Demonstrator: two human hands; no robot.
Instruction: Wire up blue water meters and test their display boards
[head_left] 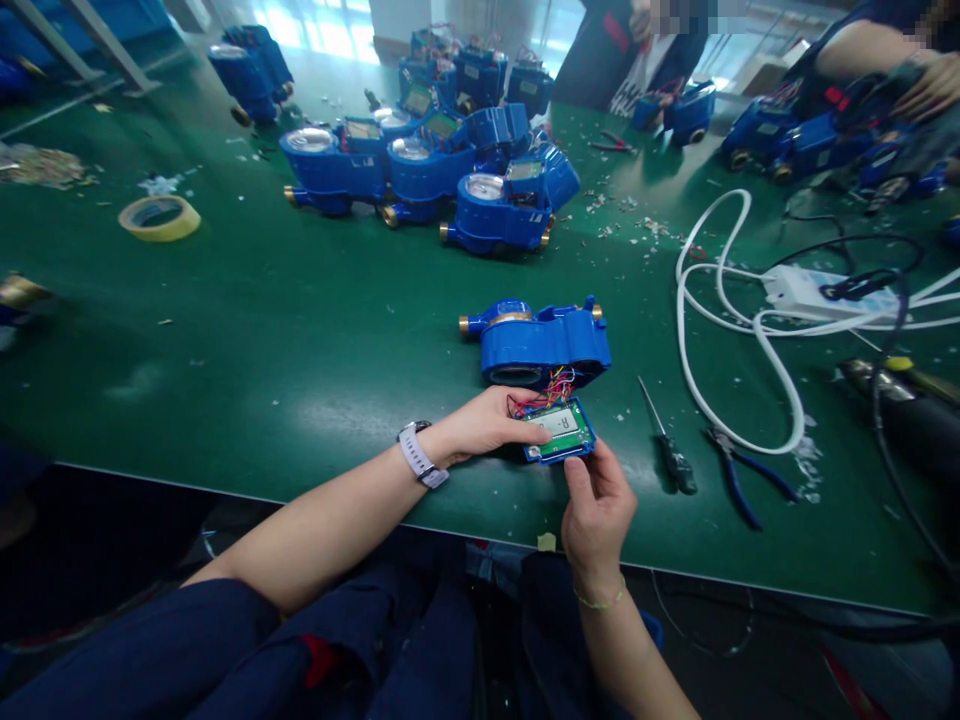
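A green circuit board with a small display (571,421) is held up near the table's front edge. My left hand (499,418) grips its left side, the thumb lying on the display. At its lower right corner, my right hand (600,500) pinches the board's blue frame between thumb and fingers. Several thin coloured wires (556,387) run from the board to a blue water meter (536,340), which lies tipped on its side just beyond my hands. Brass threaded ends stick out of the meter. The fingers under the board are hidden.
More blue water meters (427,165) stand grouped at the back. To the right lie a screwdriver (675,460), blue-handled pliers (739,480), a white power strip (832,290) with looped cable and a dark heat tool (900,410). A tape roll (159,232) lies left. Co-workers handle meters behind.
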